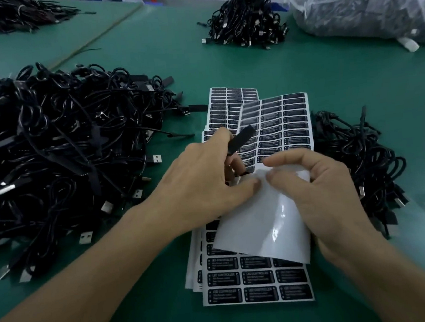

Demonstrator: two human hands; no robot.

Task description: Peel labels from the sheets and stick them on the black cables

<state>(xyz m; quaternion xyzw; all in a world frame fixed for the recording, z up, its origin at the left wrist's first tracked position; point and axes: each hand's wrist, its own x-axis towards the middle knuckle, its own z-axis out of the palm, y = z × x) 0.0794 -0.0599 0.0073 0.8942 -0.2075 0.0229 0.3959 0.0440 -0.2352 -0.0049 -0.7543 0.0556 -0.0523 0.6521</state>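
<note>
Head view: at the centre, the left hand [208,184] is clenched round a black rectangular plastic cable module [242,138], which sticks out past the knuckles toward 1 o'clock. Its thumb tip presses on the fold of a label sheet bent over so that its glossy white back [262,223] shows. The right hand [320,193], just at 3 o'clock of the left, has its fingers curled and pinches that same fold, close to the left thumb.

The bent sheet lies on a fanned stack of white sheets of black rectangular labels [257,279]. The stack runs from 6 o'clock up toward 12 o'clock on the green table mat [167,311].

A large heap of black USB cables [53,153] fills 9 o'clock. A smaller heap of black cables [358,157] lies at 3 o'clock, just beside the sheets. A far pile of black cables [246,21] sits at 12 o'clock, and a clear plastic bag of dark contents [372,3] at 1 o'clock.
</note>
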